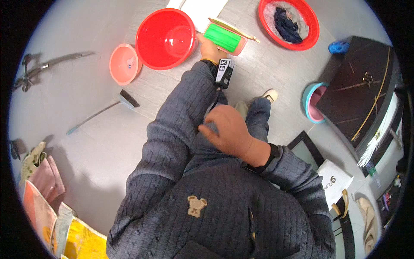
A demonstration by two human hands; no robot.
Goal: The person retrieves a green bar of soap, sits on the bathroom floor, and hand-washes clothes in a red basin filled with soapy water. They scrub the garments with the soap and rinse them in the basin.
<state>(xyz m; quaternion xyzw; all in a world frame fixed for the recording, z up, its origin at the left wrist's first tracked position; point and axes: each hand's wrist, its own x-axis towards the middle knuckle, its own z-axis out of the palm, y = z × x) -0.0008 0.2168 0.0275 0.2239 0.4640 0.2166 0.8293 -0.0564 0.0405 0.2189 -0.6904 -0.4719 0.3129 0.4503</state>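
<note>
My left hand (210, 51) reaches forward and grips the near left edge of a flat pink-edged thing with a bright green face (222, 37). It looks like a phone in a flip case, its yellowish cover folded back. A black-and-white device (224, 74) is strapped at my left wrist. Just left of this hand stands a red basin (165, 39). My right hand (228, 131) is closed in front of my body, beside my left sleeve (172, 116). Its thumb and fingers curl round a small greyish patch that I cannot make out.
A pink basin (125, 64) stands left of the red one. Far right, another red basin (311, 26) holds dark cloth in suds. A broom (128, 100) leans at the left. A dark cabinet (355, 82) and a blue basin (308, 101) are on the right.
</note>
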